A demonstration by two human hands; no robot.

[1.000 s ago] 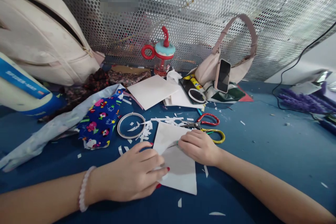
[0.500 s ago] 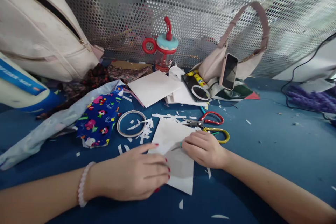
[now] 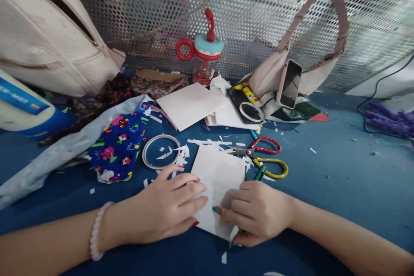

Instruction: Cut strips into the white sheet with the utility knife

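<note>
A folded-looking white sheet of paper [image 3: 220, 172] lies on the blue table in front of me. My left hand [image 3: 164, 207], with a pale bead bracelet at the wrist, rests over its left edge, fingers stretched out and apart. At the lower right edge of the sheet is my right hand [image 3: 258, 209], closed around what looks like a green-handled craft knife [image 3: 260, 173]. The handle's end sticks out above the knuckles; its thin tip, partly hidden, shows by the thumb at the paper's edge. Scissors [image 3: 250, 153] with red and yellow handles lie just beyond.
White paper scraps [image 3: 181, 155] and a roll of tape [image 3: 145, 153] lie behind my left hand. Patterned blue cloth [image 3: 119, 148] is further left. At the back stand a red-handled cup [image 3: 207, 58], a beige handbag [image 3: 265, 73], a phone [image 3: 290, 84] and white card [image 3: 190, 105].
My right hand has moved down toward me with the knife, its tip going from mid-sheet to the lower right edge. My left hand has shifted slightly left.
</note>
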